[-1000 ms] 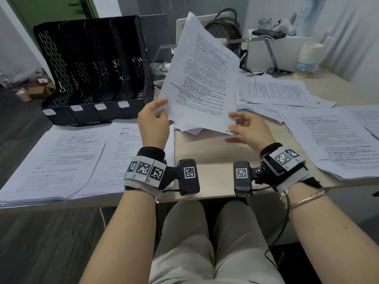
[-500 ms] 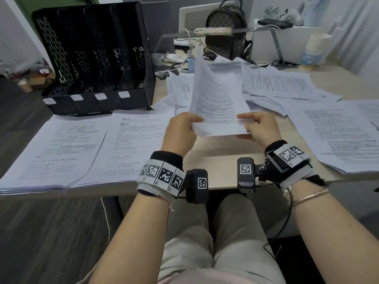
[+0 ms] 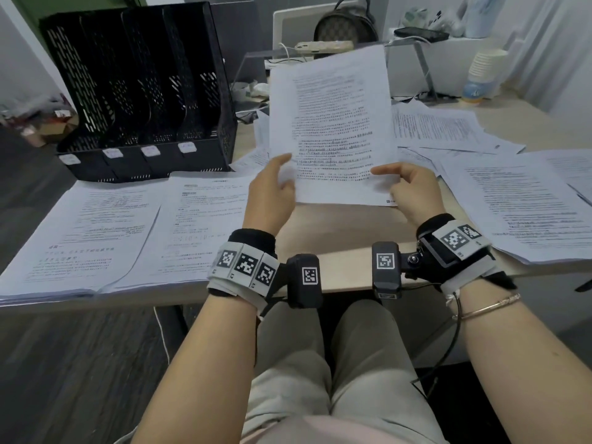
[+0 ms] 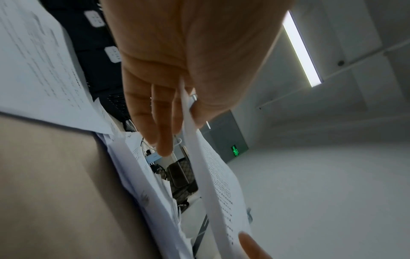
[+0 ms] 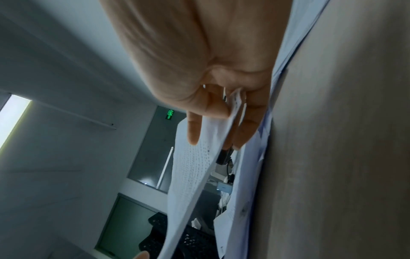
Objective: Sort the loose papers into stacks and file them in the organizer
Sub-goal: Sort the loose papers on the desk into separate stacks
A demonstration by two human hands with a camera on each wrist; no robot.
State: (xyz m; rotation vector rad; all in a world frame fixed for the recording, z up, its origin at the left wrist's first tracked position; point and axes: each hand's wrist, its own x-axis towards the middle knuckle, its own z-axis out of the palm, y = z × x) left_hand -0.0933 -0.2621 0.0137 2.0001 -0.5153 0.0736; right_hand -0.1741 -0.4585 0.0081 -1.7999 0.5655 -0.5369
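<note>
I hold a printed sheet (image 3: 333, 123) upright over the desk's middle. My left hand (image 3: 272, 187) pinches its lower left corner, thumb in front and fingers behind, as the left wrist view shows the sheet (image 4: 213, 184) edge-on between them. My right hand (image 3: 413, 187) pinches the lower right corner; the right wrist view shows the paper (image 5: 195, 166) between thumb and fingers. A black mesh organizer (image 3: 137, 88) with several slots stands at the back left. Two neat paper stacks (image 3: 89, 225) lie in front of it. Loose papers (image 3: 448, 129) are scattered at the right.
A thick pile of printed sheets (image 3: 528, 206) lies at the right desk edge. Behind the papers are a patterned bag (image 3: 346, 27), a phone (image 3: 323, 46) on a stand, stacked paper cups (image 3: 485, 67) and a white shelf. A bare strip of desk (image 3: 339, 232) lies before my wrists.
The sheet was bent and foreshortened half a second ago; now it stands raised and flat, facing me. Both hands moved slightly apart and keep their hold on its lower corners.
</note>
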